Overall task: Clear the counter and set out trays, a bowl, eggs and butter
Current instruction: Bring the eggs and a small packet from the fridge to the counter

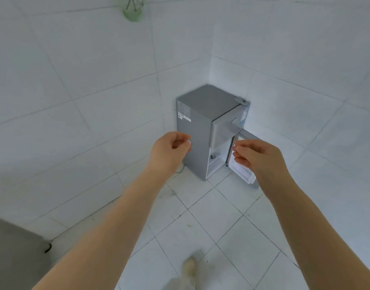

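— Grey metal: one small fridge (197, 130) stands in the corner of a white-tiled room, its lower door (243, 162) swung open to the right, its upper door (226, 124) ajar. How many of the task's things are in sight?

— None that can be counted for certain. One small dark object (213, 156) sits on a shelf inside the lower compartment; it is too blurred to name. No counter surface shows clearly.

— And the hands?

— Two, both raised in front of the fridge, well short of it. The left hand (169, 148) has its fingers loosely curled, holding nothing. The right hand (257, 156) is likewise loosely curled and empty, overlapping the open lower door in the view and hiding part of it.

— What else is around?

— One pale green item (132, 9) hangs on the wall at top, blurred. One grey surface (14, 254) fills the lower left corner, with a dark mark at its edge. One foot (190, 266) shows on the floor tiles (211, 218) below.
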